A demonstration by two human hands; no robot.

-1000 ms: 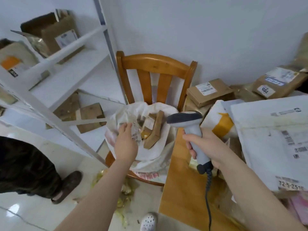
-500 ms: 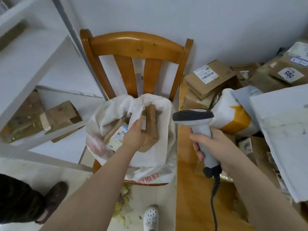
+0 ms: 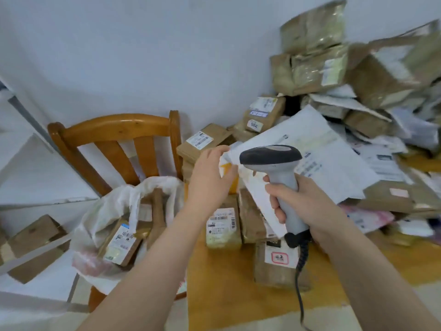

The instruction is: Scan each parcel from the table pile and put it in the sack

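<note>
While the left hand (image 3: 210, 173) reaches over the near edge of the pile, its fingers are curled onto the crumpled corner of a soft white-and-orange plastic mailer (image 3: 226, 166), pinching it. That mailer lies among the parcels on the yellow wooden table (image 3: 226, 287), partly under a large flat white plastic mailer (image 3: 322, 161) that slants across the heap. The right hand (image 3: 307, 204) is wrapped around the handle of a grey handheld barcode scanner with a dark head (image 3: 270, 156). The head sits just beside the pinched corner, and its coiled black cable (image 3: 301, 256) hangs down over the table. Behind, taped brown cardboard boxes (image 3: 310, 68) are stacked against the white wall. Nearer are a small brown parcel with a barcode label (image 3: 223, 225) and another brown parcel with a red-framed sticker (image 3: 279, 261). To the left, a white woven sack (image 3: 105, 211) stands open on an orange-brown wooden chair (image 3: 114, 130) — a labelled brown box (image 3: 120, 240) lies inside it.
</note>
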